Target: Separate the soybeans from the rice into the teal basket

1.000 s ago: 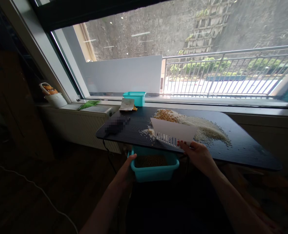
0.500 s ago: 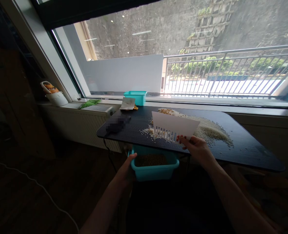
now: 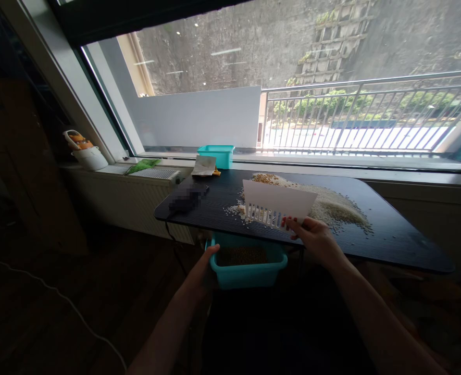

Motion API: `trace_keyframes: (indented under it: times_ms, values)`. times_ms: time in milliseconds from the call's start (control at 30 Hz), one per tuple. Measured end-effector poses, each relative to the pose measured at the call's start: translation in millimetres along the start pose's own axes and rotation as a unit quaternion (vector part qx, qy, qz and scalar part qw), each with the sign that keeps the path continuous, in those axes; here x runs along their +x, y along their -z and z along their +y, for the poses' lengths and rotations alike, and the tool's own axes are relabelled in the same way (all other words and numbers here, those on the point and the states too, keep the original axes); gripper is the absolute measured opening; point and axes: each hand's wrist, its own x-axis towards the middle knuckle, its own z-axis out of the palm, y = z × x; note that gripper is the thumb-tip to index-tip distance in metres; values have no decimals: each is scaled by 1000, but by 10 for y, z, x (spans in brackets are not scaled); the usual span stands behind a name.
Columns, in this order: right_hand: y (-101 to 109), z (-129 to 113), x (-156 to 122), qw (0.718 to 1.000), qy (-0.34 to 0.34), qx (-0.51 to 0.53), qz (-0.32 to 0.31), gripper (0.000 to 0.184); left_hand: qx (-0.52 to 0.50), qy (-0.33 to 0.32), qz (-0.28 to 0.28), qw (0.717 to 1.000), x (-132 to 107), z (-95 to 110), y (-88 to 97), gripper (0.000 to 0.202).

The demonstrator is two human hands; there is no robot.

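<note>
My right hand grips the near rim of a white slotted plastic basket, which stands tilted on its edge on the black table. Behind the basket lies a spread of white rice with a patch of yellow corn kernels. A few grains are scattered at the basket's left foot. My left hand holds the left side of a teal tub just below the table's front edge. The tub contains brownish grains.
A second teal tub and a paper packet sit at the table's back left by the window. A blurred dark object with a cable lies on the table's left end. A white pot stands on the radiator sill.
My right hand has drawn the basket toward the table's front edge and tipped it more upright, so it covers most of the corn. The left hand and tub stayed put.
</note>
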Motion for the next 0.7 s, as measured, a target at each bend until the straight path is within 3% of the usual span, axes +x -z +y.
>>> trace_keyframes:
  times_ms: [700]
  values:
    - [11, -35, -118, 1000, -12, -15, -12, 48, -3, -12, -20, 1000, 10, -6, 17, 54]
